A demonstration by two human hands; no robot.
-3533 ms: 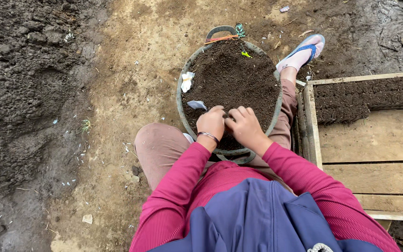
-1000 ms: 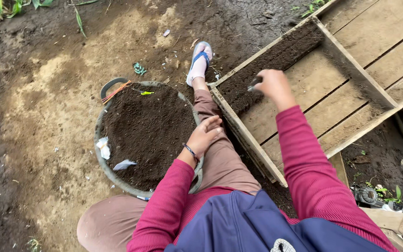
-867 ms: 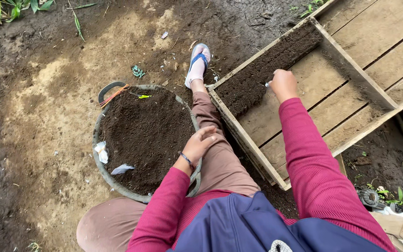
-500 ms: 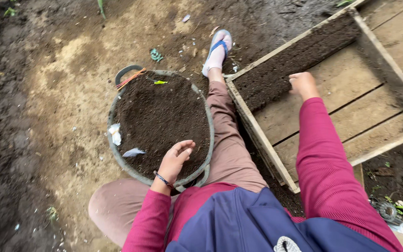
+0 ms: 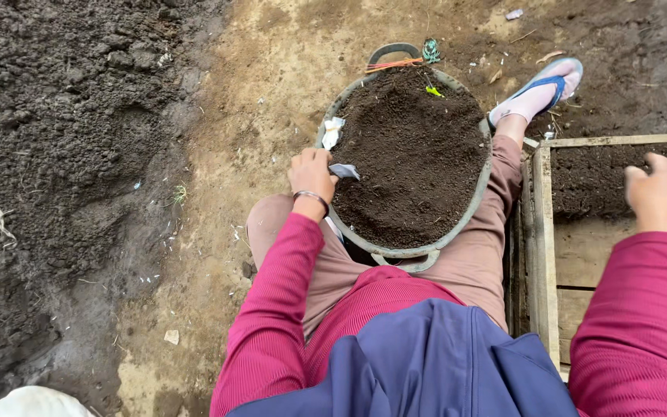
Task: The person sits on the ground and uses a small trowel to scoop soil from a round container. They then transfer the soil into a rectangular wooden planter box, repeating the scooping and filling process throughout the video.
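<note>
The soil basin, a round grey tub heaped with dark potting mix, sits on the ground between the seated person's spread legs, close enough that either arm reaches it without leaning. It is a little longer than wide, and its long axis runs away from the person, one loop handle at the far rim and one at the near rim by the lap. To the right stands a wooden tray, its near side touching the person's right leg; a strip of dark soil fills its far end, bare boards lie nearer. The right hand hangs over that strip, fingers loosely curled and blurred, so I cannot tell whether it holds anything. The left hand rests at the basin's left rim, fingers bent down onto a small pale plastic sleeve lying on the soil, apparently pinching it. A second crumpled white sleeve lies just beyond on the same rim. An orange stick crosses the far handle, with a small green scrap near it.
</note>
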